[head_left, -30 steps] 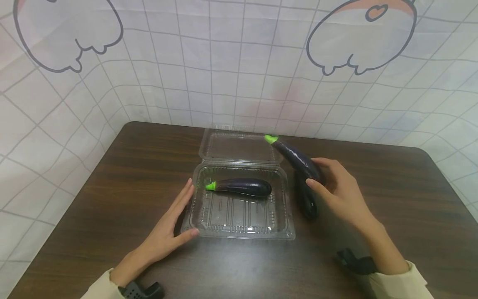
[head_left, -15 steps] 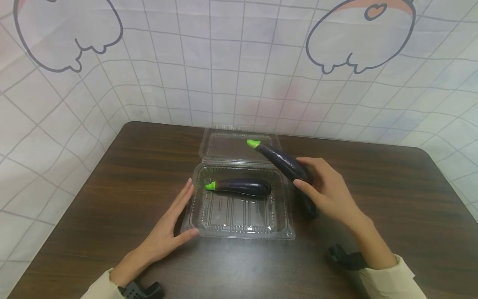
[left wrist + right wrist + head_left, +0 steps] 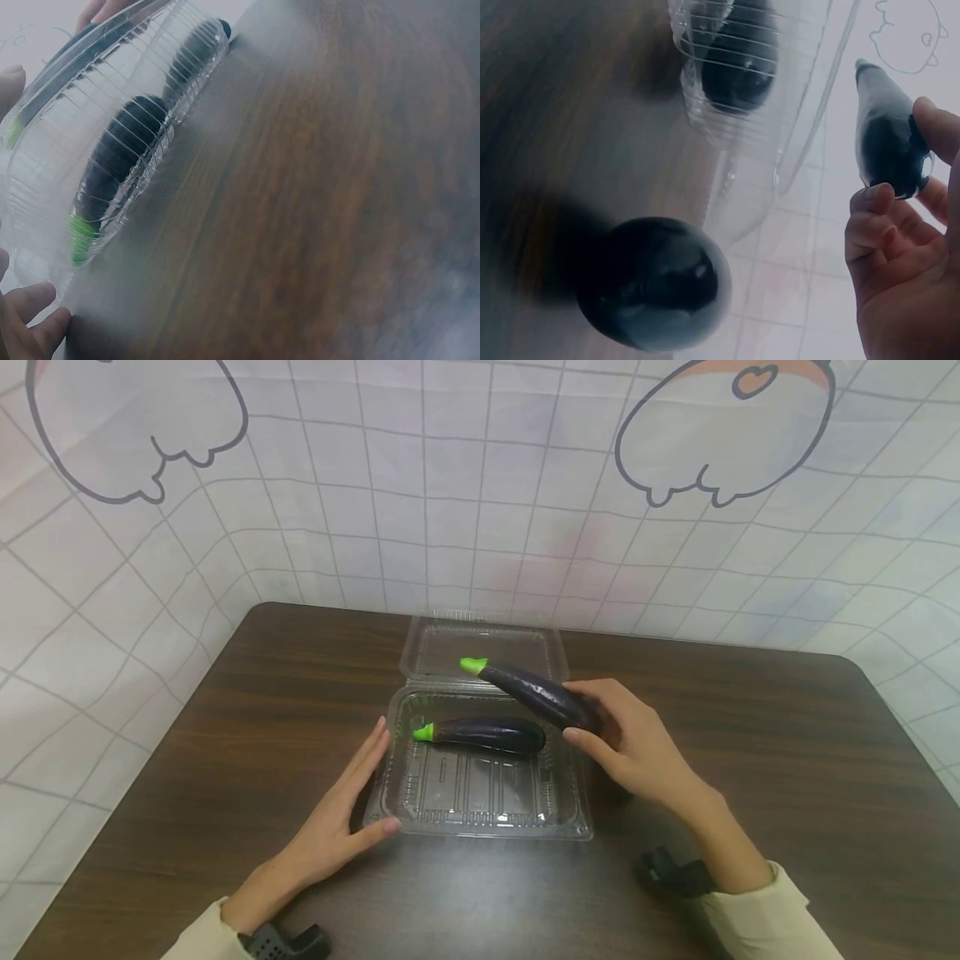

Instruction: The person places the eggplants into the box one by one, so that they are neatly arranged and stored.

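My right hand point(image 3: 637, 743) grips a dark purple eggplant point(image 3: 536, 695) by its thick end. The eggplant is tilted above the back right of a clear plastic clamshell box point(image 3: 480, 835), green stem end pointing left. Inside the box a second eggplant point(image 3: 491, 735) lies crosswise, its green stem end to the left. Straight-fingered, my left hand point(image 3: 330, 822) rests against the box's left side. A third eggplant point(image 3: 656, 285) lies on the table right of the box, seen end-on in the right wrist view. In the head view my right hand hides most of it.
The box's hinged lid point(image 3: 442, 652) lies folded back toward the wall. Under everything is a dark wooden table point(image 3: 225, 710) with rounded far corners. A white grid-patterned cloth point(image 3: 360, 502) hangs behind and at the sides.
My right hand has carried the gripped eggplant leftward, from beside the box to above its back right part, and the stem end has dipped slightly. My left hand stays where it was.
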Demonstrator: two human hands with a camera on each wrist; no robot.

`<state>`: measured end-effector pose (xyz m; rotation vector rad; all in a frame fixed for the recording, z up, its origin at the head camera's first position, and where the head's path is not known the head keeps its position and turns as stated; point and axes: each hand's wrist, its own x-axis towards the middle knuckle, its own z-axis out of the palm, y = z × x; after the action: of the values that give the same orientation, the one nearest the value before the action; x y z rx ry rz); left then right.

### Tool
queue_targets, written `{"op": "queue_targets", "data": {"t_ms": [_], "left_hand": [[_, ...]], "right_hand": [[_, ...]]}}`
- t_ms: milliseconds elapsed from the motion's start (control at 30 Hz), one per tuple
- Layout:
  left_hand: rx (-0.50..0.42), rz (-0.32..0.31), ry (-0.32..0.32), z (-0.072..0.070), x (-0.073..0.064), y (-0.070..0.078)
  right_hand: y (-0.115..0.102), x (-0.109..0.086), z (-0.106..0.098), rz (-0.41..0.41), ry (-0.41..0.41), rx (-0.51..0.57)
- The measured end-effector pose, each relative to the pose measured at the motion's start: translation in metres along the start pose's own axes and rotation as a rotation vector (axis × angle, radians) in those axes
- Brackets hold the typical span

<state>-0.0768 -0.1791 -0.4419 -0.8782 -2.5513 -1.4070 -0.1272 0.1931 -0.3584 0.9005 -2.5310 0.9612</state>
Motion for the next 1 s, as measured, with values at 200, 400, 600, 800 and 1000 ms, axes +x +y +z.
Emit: {"op": "queue_targets", "data": {"t_ms": [200, 400, 600, 800, 1000], "left_hand": [[-0.001, 0.003, 0.000, 0.000, 0.001, 0.001], [-0.006, -0.001, -0.002, -0.001, 0.002, 0.003], [-0.013, -0.001, -0.009, 0.000, 0.001, 0.002], [-0.017, -0.004, -0.011, -0.001, 0.002, 0.003], [-0.018, -0.001, -0.011, -0.002, 0.002, 0.006]], "right_hand": [[-0.001, 0.002, 0.006, -0.020, -0.047, 0.031], [-0.004, 0.004, 0.013, -0.051, -0.088, 0.038], [-0.007, 0.006, 0.020, -0.066, -0.139, 0.049], [-0.010, 0.007, 0.025, -0.086, -0.194, 0.056], [-0.010, 0.007, 0.030, -0.132, -0.212, 0.043]]}}
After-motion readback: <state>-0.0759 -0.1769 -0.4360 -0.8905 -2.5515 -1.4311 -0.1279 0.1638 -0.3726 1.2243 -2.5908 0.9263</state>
